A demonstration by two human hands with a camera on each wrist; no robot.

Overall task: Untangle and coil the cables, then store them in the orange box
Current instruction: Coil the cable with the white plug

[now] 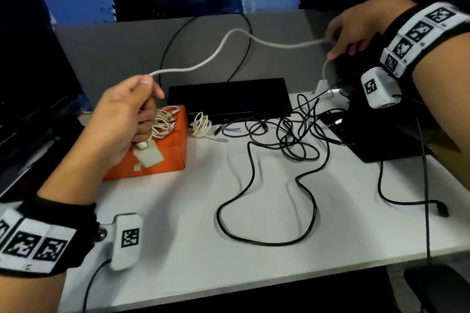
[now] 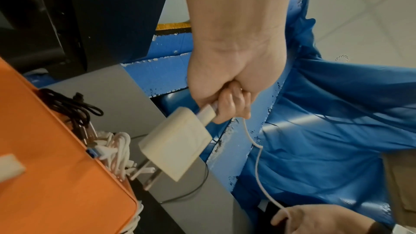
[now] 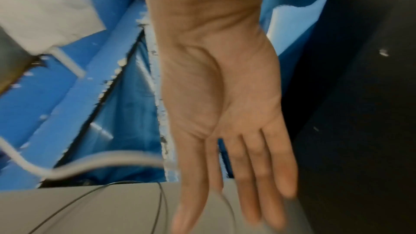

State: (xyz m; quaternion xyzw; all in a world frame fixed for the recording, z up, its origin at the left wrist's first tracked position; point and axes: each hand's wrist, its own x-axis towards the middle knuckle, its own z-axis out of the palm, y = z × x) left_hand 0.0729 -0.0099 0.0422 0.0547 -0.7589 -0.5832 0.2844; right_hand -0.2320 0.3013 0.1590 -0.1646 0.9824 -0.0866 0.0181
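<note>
Tabletop (image 1: pixel 203 211) is crossed by a loose black cable (image 1: pixel 267 185). Left hand (image 1: pixel 122 119) fingers are clenched on a white cable (image 1: pixel 229 35) and its charger (image 2: pixel 178 147), over the orange box (image 1: pixel 167 155) holding coiled white cables (image 1: pixel 162 122). The cable is stretched left to right to the right hand (image 1: pixel 353 30), pinched between nearly straight fingers. No writing is legible.

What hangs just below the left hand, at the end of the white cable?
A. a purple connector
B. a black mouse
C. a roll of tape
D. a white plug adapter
D: in the left wrist view a white plug adapter with metal prongs hangs under the left hand, which grips the white cable.
</note>
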